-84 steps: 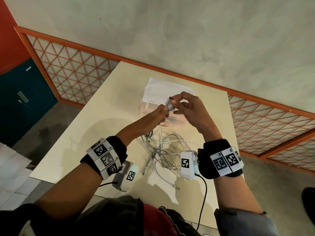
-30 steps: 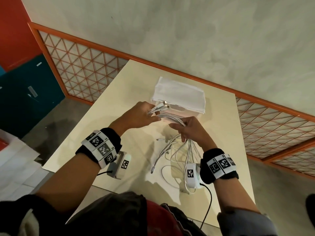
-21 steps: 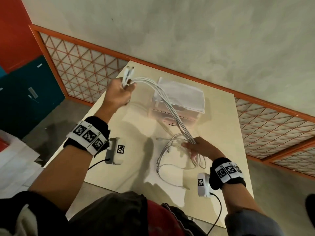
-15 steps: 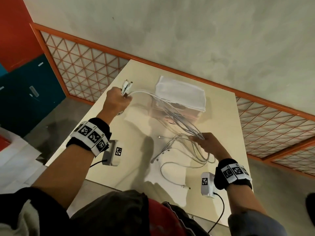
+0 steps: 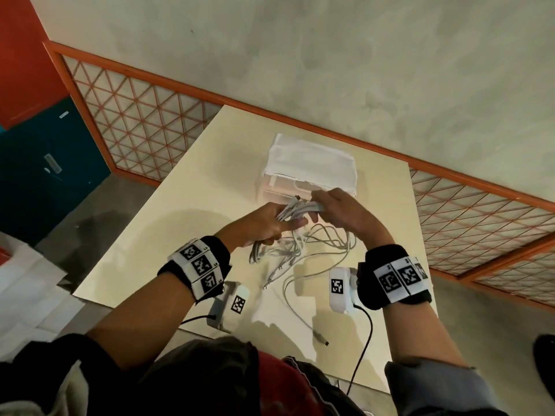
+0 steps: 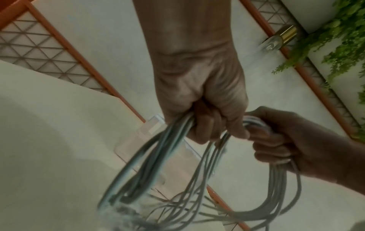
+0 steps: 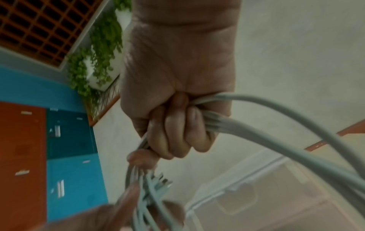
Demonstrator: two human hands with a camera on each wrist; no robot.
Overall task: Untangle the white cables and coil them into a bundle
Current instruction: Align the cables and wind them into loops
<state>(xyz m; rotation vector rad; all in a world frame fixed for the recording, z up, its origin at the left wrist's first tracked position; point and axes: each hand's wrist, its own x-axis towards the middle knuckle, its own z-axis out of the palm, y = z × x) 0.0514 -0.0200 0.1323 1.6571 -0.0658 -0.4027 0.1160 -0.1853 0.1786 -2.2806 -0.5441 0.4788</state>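
Observation:
Several white cables point(image 5: 300, 209) run as one bunch between my two hands above the cream table point(image 5: 186, 211). My left hand point(image 5: 270, 219) grips the bunch near the plug ends, fingers curled round it point(image 6: 205, 125). My right hand point(image 5: 333, 210) grips the same bunch just to the right, fist closed on the strands point(image 7: 177, 128). Loops of cable point(image 5: 327, 238) hang below both hands. Loose ends point(image 5: 288, 283) trail on the table toward me, one plug point(image 5: 320, 337) near the front edge.
A clear plastic box point(image 5: 309, 172) with a white cloth on top stands just behind my hands. An orange-framed lattice rail point(image 5: 135, 121) borders the table's far and left sides. Blue and red cabinets point(image 5: 39, 163) stand at the left.
My left hand, which had pulled the plug ends far out to the left, has come back to the middle. My right hand rose from the table to meet it, folding the cables into hanging loops.

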